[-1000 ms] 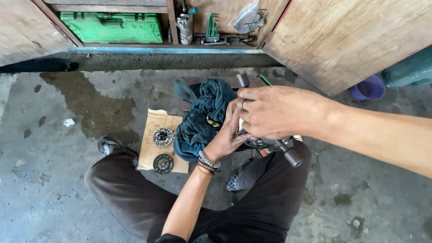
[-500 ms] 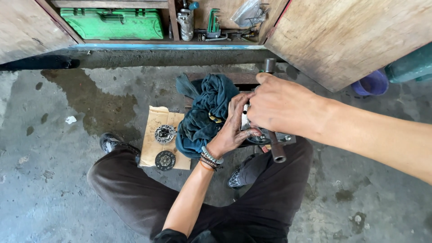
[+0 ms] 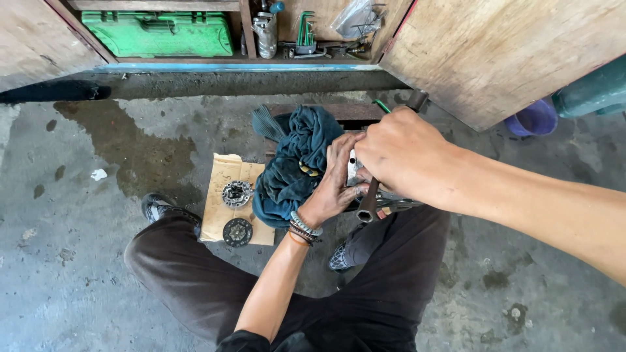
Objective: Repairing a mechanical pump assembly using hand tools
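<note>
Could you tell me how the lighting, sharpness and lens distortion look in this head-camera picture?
Head view: soft, even daylight with no glare; a dark shadow lies under the cabinet door at upper left; the right hand on the T-handle wrench, the left hand and the teal rag are sharp; wide-angle stretch enlarges the right forearm toward the edge.

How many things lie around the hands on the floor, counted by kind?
Round metal parts on the cardboard: 2 (upper, lower)
Cardboard sheet: 1
Blue-green cloth: 1
Dark bar tool in the right hand: 1
Metal part under the left hand: 1
Total: 6
</note>
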